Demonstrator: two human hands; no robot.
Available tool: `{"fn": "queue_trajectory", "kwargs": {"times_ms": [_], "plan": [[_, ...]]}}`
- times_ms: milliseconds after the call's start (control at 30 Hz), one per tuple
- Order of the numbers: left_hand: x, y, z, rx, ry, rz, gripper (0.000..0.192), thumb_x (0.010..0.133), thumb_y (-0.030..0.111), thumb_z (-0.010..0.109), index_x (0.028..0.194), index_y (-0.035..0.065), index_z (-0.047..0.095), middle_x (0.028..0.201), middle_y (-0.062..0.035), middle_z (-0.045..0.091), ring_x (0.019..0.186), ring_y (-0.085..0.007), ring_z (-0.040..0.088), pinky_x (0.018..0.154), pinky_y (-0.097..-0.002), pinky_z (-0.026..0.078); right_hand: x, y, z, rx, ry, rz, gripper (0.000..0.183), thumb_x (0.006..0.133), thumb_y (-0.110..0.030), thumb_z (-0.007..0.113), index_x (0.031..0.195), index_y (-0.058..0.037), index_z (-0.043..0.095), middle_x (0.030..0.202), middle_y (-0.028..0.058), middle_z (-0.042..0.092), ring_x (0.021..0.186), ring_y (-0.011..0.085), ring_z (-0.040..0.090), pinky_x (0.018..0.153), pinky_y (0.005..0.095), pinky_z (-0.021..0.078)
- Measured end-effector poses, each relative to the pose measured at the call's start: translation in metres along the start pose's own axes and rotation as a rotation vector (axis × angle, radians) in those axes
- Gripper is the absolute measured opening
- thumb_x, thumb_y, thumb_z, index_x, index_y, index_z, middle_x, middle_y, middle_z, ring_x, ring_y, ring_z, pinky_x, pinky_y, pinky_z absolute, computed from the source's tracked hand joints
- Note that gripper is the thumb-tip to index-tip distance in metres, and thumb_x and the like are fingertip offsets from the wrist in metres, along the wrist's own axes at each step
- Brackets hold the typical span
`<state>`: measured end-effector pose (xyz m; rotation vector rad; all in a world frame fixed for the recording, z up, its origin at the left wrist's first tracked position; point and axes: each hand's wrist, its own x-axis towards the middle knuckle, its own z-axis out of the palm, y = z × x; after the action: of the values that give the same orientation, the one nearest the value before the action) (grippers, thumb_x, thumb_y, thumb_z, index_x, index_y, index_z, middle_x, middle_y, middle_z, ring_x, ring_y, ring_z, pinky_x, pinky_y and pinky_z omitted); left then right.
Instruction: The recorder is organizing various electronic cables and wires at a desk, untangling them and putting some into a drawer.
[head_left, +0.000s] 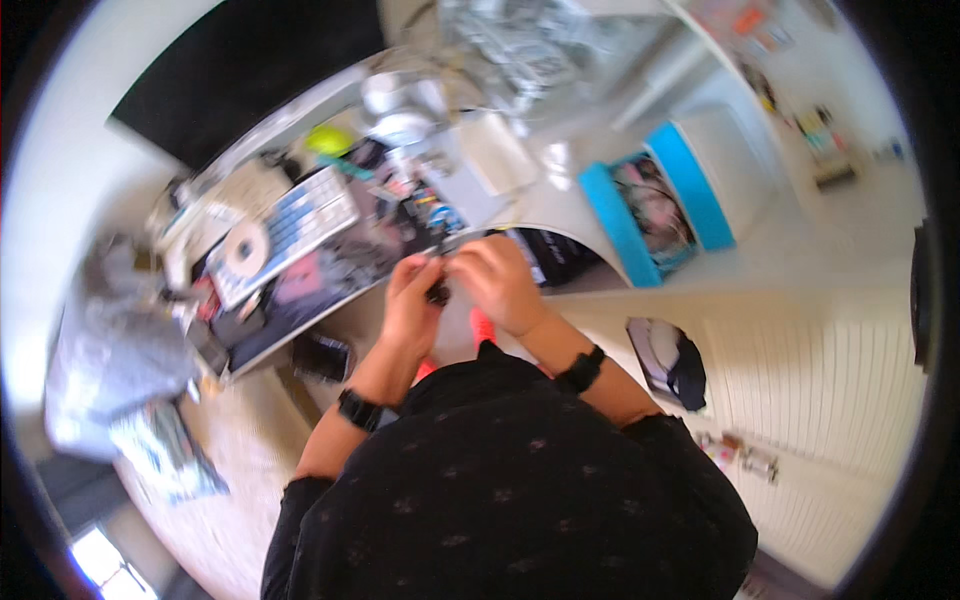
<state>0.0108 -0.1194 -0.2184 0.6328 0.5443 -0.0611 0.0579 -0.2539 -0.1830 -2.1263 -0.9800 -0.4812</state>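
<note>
My left hand (412, 307) is raised at the desk's front edge, its fingers closed around a small dark object (436, 292) that is too blurred to name. Close beside it, my right hand (495, 277) has bent fingers near the top of that object; whether they grip it cannot be told. Black bands circle both wrists. Beyond the hands, small tools and parts (442, 214) lie crowded on a dark desk mat. A white and blue keyboard (300, 225) lies to the left, with a white roll (245, 249) on it.
A large black monitor (255, 67) stands at the back left. At the right are an opened blue and white box (615, 217) with things inside and its lid or second part (705, 187). A bag (555, 259) shows below the desk's curved edge. Plastic bags (112, 375) lie left.
</note>
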Motion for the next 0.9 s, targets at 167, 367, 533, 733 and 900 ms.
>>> {"fn": "queue_trajectory", "kwargs": {"times_ms": [167, 367, 533, 733, 900], "plan": [[0.002, -0.010, 0.024, 0.104, -0.073, 0.032, 0.016, 0.083, 0.000, 0.055, 0.092, 0.0104, 0.046, 0.083, -0.0002, 0.053, 0.077, -0.0100, 0.051, 0.069, -0.0231, 0.040, -0.011, 0.009, -0.019, -0.054, 0.071, 0.097, 0.014, 0.065, -0.011, 0.066, 0.075, -0.0068, 0.058, 0.074, 0.0061, 0.053, 0.070, 0.0248, 0.052, 0.064, 0.0347, 0.0413], [0.025, -0.028, 0.050, 0.680, -0.353, 0.360, 0.015, 0.083, 0.001, 0.054, 0.092, 0.0083, 0.045, 0.079, 0.0000, 0.052, 0.071, -0.0088, 0.050, 0.065, -0.0215, 0.039, -0.044, 0.041, -0.023, 1.636, 0.117, 1.356, 0.012, 0.077, -0.017, 0.060, 0.078, -0.0050, 0.060, 0.072, 0.0032, 0.058, 0.064, 0.0111, 0.051, 0.058, 0.0261, 0.0403], [0.041, -0.039, 0.064, 0.762, -0.431, 0.154, 0.017, 0.081, 0.001, 0.057, 0.095, 0.0026, 0.047, 0.089, -0.0051, 0.055, 0.082, -0.0108, 0.052, 0.072, -0.0233, 0.041, -0.047, 0.049, -0.044, 1.458, 0.151, 1.354, 0.013, 0.076, -0.016, 0.059, 0.081, -0.0048, 0.061, 0.073, 0.0024, 0.057, 0.064, 0.0104, 0.050, 0.061, 0.0231, 0.0387], [0.051, -0.058, 0.088, 1.015, -0.480, 0.289, 0.028, 0.076, 0.006, 0.065, 0.099, 0.0013, 0.049, 0.088, -0.0048, 0.056, 0.081, -0.0108, 0.053, 0.072, -0.0233, 0.043, -0.056, 0.081, -0.060, 1.297, 0.228, 1.280, 0.016, 0.077, -0.017, 0.059, 0.084, -0.0032, 0.060, 0.078, 0.0023, 0.058, 0.070, 0.0106, 0.052, 0.065, 0.0238, 0.0392], [0.050, -0.072, 0.092, 0.780, -0.321, 0.149, 0.021, 0.080, 0.009, 0.063, 0.097, 0.0023, 0.052, 0.083, -0.0039, 0.057, 0.075, -0.0093, 0.053, 0.066, -0.0230, 0.044, -0.051, 0.098, -0.068, 1.308, 0.112, 1.253, 0.011, 0.079, -0.012, 0.057, 0.085, -0.0025, 0.060, 0.080, 0.0037, 0.059, 0.071, 0.0117, 0.053, 0.066, 0.0244, 0.0405]]}}
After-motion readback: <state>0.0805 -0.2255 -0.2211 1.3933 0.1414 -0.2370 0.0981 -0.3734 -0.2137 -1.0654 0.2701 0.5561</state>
